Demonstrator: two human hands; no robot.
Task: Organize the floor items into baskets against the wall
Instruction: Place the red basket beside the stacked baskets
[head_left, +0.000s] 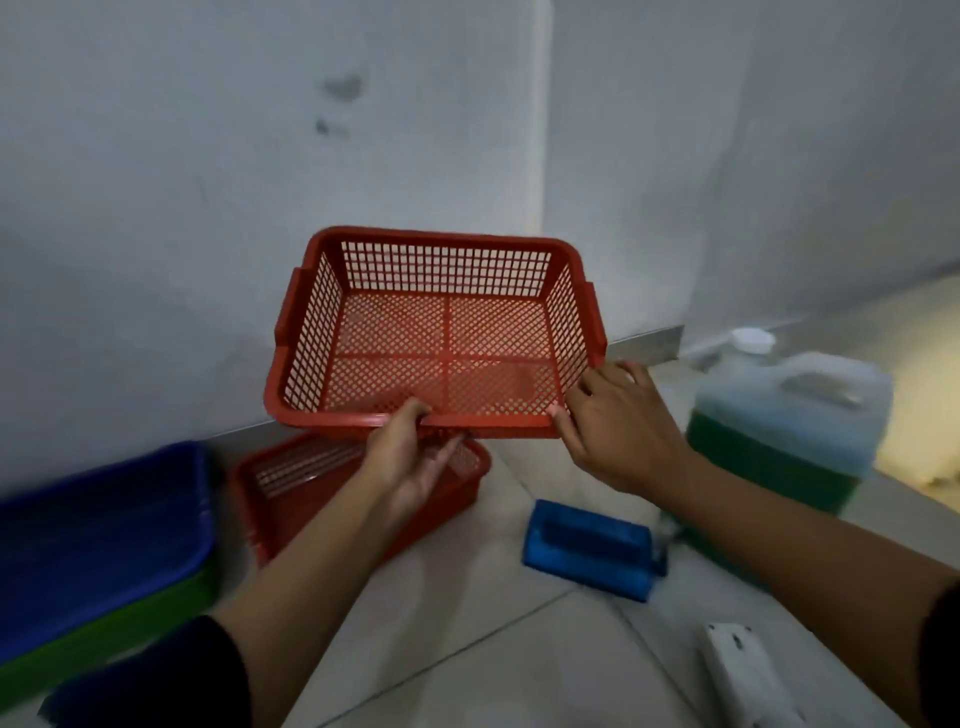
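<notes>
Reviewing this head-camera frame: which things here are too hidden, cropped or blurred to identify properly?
- White object, head view: cut by the bottom edge; identity unclear.
- Second red basket on the floor: partly hidden by the left hand and the held red basket; contents unreadable.
- Blue and green trays: motion-blurred, cropped at left edge.
- Jug: no label readable.

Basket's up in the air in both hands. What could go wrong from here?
1. The lifted red basket is held only along its near rim: the left hand and right hand grip the same edge, so the far side may tip down or slip.
2. A second red basket lies right beneath it; lowering straight down could knock or nest into it.
3. The blue brush and jug sit near the right arm; a swing might hit them.
</notes>
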